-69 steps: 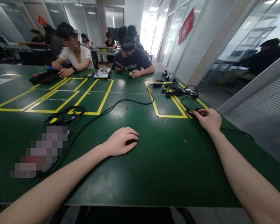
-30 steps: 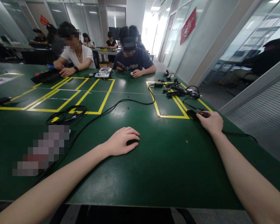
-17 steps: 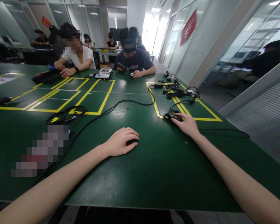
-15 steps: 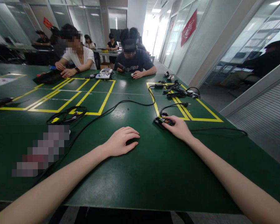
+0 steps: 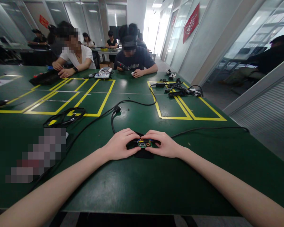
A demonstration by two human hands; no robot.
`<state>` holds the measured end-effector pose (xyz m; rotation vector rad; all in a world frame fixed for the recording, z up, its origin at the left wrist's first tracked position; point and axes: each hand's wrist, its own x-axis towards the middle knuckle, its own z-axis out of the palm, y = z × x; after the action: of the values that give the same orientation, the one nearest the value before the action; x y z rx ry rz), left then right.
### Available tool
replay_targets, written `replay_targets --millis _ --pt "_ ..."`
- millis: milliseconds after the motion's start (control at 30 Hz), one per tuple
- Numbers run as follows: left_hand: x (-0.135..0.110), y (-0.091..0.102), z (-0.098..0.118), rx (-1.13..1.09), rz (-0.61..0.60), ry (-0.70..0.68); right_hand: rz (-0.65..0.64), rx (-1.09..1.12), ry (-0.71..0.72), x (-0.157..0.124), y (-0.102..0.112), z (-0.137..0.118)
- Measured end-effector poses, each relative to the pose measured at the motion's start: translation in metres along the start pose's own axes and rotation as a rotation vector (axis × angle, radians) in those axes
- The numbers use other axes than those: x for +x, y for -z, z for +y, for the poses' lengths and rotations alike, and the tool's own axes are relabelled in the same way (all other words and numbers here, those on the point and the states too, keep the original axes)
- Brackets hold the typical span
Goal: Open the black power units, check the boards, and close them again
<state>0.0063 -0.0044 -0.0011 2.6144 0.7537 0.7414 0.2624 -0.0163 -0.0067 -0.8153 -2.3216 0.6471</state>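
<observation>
A small black device with an exposed green circuit board [image 5: 144, 144] lies on the green table [image 5: 156, 183] just in front of me. My right hand [image 5: 165, 146] grips its right side, fingers curled on it. My left hand [image 5: 120, 144] is cupped at its left side, its fingers curled over a dark part there; how much it grips is hidden. The fingertips of both hands almost meet over the board. One thin black cable [image 5: 203, 128] runs from the device to the right. Another loops away to a plug [image 5: 117, 109].
Yellow tape rectangles [image 5: 101, 105] mark the table. A coil of black cable [image 5: 63, 117] lies to the left. A heap of adapters and cables [image 5: 180, 90] sits at the far right. Two people sit opposite, handling things. A glass partition runs along the right.
My right hand dragged the device with the green board from the far right yellow rectangle across the table to my left hand. The left hand stayed put. The cable trailed along.
</observation>
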Motion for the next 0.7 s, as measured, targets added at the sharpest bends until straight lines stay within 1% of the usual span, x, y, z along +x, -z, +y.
replay_targets --millis 100,167,267,400,467,633,700 --pt "-0.0006 -0.0015 -0.0001 0.013 0.044 0.057 0.122 -0.062 -0.001 -0.0003 -0.0022 0.0034" --pt "-0.0007 -0.0021 -0.0006 0.040 0.052 0.078 0.194 -0.078 -0.008 -0.0001 -0.0029 0.0057" --pt "-0.0007 -0.0023 -0.0010 0.060 0.046 0.097 0.255 -0.080 -0.041 0.0004 -0.0028 0.0085" --pt "-0.0012 -0.0018 -0.0007 0.053 0.040 0.112 0.267 -0.069 -0.185 0.0014 -0.0024 0.0104" --pt "-0.0014 -0.0015 -0.0005 0.049 0.039 0.120 0.262 -0.072 -0.227 0.0018 -0.0026 0.0108" --pt "-0.0018 -0.0017 -0.0006 0.036 0.047 0.115 0.263 -0.106 -0.248 0.0021 -0.0027 0.0098" --pt "-0.0022 -0.0025 -0.0010 0.024 0.056 0.136 0.261 -0.103 -0.228 0.0020 -0.0016 0.0084"
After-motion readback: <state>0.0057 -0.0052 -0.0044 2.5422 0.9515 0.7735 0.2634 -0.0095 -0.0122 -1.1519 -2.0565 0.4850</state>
